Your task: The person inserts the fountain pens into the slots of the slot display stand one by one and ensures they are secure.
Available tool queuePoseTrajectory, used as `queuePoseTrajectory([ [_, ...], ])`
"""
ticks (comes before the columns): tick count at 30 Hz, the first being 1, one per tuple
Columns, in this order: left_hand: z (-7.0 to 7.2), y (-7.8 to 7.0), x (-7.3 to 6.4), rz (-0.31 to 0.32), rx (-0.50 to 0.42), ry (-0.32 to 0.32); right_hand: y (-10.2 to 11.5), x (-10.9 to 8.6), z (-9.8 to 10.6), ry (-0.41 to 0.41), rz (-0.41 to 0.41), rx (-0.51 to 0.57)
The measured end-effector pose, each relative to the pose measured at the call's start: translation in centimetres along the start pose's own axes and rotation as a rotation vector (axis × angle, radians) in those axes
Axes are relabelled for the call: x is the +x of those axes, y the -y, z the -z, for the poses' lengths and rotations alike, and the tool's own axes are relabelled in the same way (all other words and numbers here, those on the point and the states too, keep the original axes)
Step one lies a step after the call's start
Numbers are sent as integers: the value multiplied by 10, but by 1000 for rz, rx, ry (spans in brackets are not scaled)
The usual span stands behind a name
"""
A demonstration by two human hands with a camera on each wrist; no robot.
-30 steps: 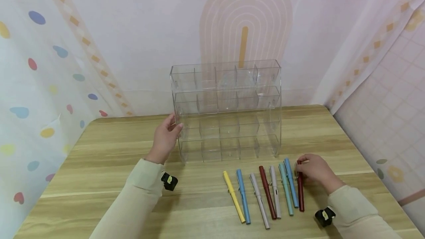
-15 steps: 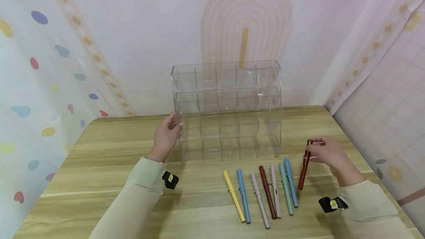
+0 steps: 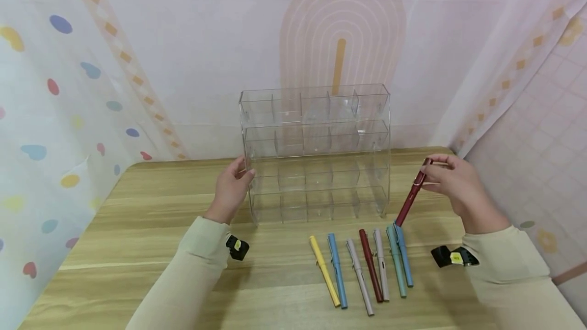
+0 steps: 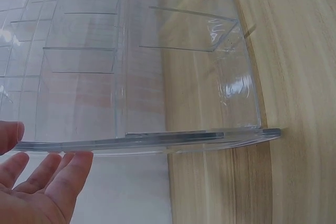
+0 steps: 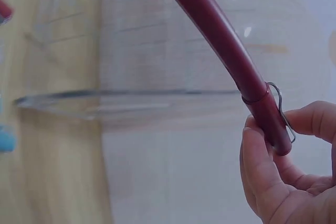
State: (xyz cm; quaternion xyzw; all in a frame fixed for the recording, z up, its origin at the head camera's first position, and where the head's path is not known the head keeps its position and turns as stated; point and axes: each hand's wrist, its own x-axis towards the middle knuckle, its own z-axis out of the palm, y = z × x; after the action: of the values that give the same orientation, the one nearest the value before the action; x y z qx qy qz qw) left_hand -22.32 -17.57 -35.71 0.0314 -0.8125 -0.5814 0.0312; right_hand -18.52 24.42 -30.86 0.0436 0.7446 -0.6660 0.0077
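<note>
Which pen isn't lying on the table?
The dark red pen pinched by its cap end in the right hand. The other seven, including a second dark red one, lie on the table.

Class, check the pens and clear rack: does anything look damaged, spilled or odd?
One oddity: in the right wrist view, the held dark red pen looks bent. It looks straight in the head view, so lens distortion is likely. Nothing looks spilled or broken.

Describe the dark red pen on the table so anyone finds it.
Before the clear plastic compartment rack, seven slim pens lie on the wooden table. The dark red pen is fourth from left, between two pale greyish-lilac pens. It's the only dark red one lying down; the right hand holds the other.
</note>
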Motion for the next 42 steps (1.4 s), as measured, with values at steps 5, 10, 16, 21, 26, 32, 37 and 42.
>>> queuePoseTrajectory([
  [5, 1, 1, 1, 3, -2, -2, 20, 4, -9, 2, 38, 83],
  [10, 2, 2, 0, -4, 2, 0, 40, 10, -23, -22, 75, 155],
  [16, 2, 2, 2, -4, -12, -5, 62, 19, -40, -81, 104, 270],
  [21, 0, 3, 5, -2, -22, 11, 76, 26, -53, -141, 134, 296],
  [26, -2, 4, 7, -15, -13, 20, 89, 35, -67, -190, 157, 356],
  [32, -4, 4, 7, -23, -16, 15, 104, 46, -80, -241, 200, 460],
  [37, -4, 4, 7, -18, -7, 22, 116, 54, -91, -278, 210, 501],
  [42, -5, 3, 6, -5, -9, 26, 126, 62, -100, -317, 207, 502],
])
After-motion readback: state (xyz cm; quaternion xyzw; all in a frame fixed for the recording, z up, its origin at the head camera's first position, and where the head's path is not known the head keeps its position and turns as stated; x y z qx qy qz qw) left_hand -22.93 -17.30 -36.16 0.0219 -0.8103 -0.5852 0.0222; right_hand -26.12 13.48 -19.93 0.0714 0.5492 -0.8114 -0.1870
